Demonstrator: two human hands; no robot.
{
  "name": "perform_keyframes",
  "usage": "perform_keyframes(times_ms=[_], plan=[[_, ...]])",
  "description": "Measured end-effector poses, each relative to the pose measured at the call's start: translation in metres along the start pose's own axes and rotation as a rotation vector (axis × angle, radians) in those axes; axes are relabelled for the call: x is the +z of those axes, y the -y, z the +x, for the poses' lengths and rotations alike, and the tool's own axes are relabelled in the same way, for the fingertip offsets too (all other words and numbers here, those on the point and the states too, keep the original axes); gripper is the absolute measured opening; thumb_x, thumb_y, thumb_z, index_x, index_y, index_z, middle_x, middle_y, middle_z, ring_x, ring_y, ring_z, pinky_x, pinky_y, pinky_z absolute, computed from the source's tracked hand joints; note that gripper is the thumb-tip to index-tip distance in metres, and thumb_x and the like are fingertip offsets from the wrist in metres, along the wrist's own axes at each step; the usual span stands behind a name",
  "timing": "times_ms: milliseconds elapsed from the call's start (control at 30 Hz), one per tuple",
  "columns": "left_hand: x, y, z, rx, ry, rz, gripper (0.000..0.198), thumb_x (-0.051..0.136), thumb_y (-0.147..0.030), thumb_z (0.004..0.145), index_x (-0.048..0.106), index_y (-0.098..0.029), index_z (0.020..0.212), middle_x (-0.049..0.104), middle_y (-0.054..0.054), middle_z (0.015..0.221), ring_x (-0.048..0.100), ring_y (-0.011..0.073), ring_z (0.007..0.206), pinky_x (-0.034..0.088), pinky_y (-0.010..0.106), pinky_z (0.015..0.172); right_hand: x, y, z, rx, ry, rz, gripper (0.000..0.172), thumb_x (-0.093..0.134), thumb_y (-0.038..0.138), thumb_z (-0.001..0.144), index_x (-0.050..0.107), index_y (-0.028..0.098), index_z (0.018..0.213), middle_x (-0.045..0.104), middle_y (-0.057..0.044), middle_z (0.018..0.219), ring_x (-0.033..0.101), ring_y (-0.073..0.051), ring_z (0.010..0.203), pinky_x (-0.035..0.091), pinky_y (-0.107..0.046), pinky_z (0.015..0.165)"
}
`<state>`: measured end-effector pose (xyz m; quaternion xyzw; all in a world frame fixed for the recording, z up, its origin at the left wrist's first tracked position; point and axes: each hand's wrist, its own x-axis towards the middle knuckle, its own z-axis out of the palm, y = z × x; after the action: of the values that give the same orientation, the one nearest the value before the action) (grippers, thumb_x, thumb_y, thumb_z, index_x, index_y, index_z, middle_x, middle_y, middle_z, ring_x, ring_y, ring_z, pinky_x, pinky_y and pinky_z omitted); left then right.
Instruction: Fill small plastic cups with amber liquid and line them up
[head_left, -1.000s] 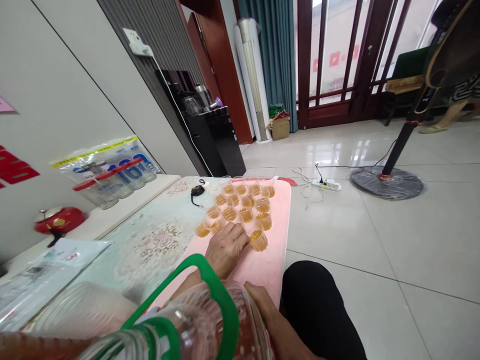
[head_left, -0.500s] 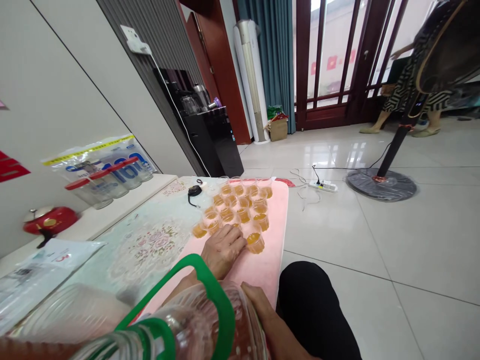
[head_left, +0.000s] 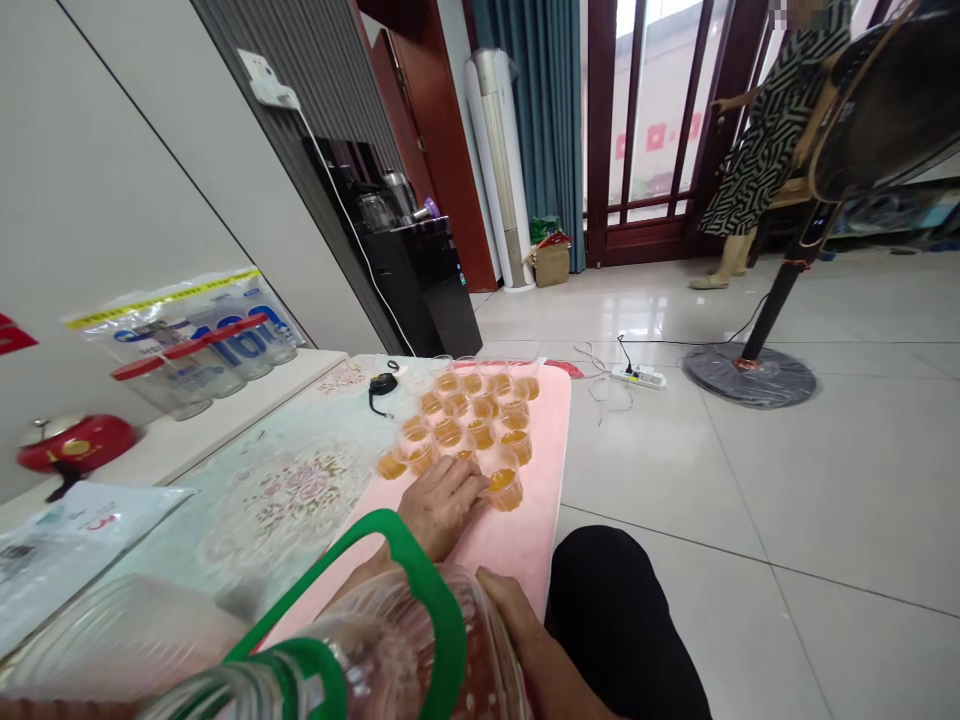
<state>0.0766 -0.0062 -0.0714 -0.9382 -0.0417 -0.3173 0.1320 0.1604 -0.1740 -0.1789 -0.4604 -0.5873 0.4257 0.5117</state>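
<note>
Left hand (head_left: 439, 505): palm down, fingers bent, thumb side up against or just beside the nearest clear cup (head_left: 505, 489) of amber liquid. Fingers hide the contact, so can't tell if this grip is closed on anything. Same pose beside the same cup as a second ago.

Right hand (head_left: 517, 615): grip clasped on the right side of the big clear jug (head_left: 484, 640), partly hidden; unchanged. Jug is close to the camera, neck toward lower left, green handle (head_left: 433, 590) over the left forearm, reddish-brown contents.

Other cups (head_left: 480, 432) stand grouped just beyond the left hand on the pink part of the surface (head_left: 536, 510), nearest cup at the group's near right; arrangement same as before. Black corded item (head_left: 383, 383) left of the group, also unmoved. Blurred clear plastic (head_left: 127, 640) lies left of the jug. Red-lidded jars (head_left: 225, 365) along the wall, same.

View has swung slightly right. Main change: another person (head_left: 772, 140), only a lower leg in view behind the fan (head_left: 780, 310) a second ago, is now further left, arm out to the door (head_left: 675, 130).
</note>
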Motion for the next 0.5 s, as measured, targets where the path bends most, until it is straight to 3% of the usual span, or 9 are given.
perform_keyframes(times_ms=[100,200,367,500], plan=[[0.000,0.001,-0.002,-0.004,-0.018,-0.006,0.013,0.062,-0.008,0.099,0.069,-0.018,0.106,0.076,0.002,0.098,0.070,0.0153,0.087,0.059,0.027,0.078,0.000,-0.001,-0.002,-0.004,0.000,-0.009,0.110,0.098,0.072,0.072,0.053,0.029,0.162,0.062,-0.013,0.149,0.059,-0.040,0.141,0.047,-0.050,0.124],[0.001,0.002,-0.007,-0.013,-0.032,-0.004,0.021,0.060,-0.006,0.098,0.068,-0.018,0.114,0.078,0.004,0.105,0.073,0.0166,0.091,0.061,0.027,0.080,0.005,-0.013,0.010,0.009,0.011,-0.028,0.116,0.105,0.063,0.064,0.052,0.037,0.163,0.063,-0.009,0.149,0.060,-0.042,0.140,0.050,-0.050,0.122],[0.004,0.008,-0.029,-0.093,-0.022,-0.008,0.023,0.056,-0.015,0.104,0.067,-0.017,0.124,0.077,0.010,0.116,0.075,0.0205,0.108,0.061,0.029,0.094,0.016,-0.031,0.014,0.028,0.026,-0.058,0.142,0.113,0.047,0.043,0.044,0.048,0.167,0.064,-0.003,0.151,0.062,-0.045,0.138,0.054,-0.047,0.119],[-0.004,0.020,-0.052,-0.272,0.091,-0.054,0.029,0.047,-0.026,0.108,0.072,-0.025,0.123,0.077,0.008,0.123,0.075,0.0203,0.117,0.062,0.030,0.100,0.014,-0.030,-0.004,0.040,-0.026,-0.086,0.148,0.110,0.046,0.055,0.025,0.047,0.175,0.042,-0.004,0.173,0.047,-0.046,0.154,0.044,-0.050,0.128]])
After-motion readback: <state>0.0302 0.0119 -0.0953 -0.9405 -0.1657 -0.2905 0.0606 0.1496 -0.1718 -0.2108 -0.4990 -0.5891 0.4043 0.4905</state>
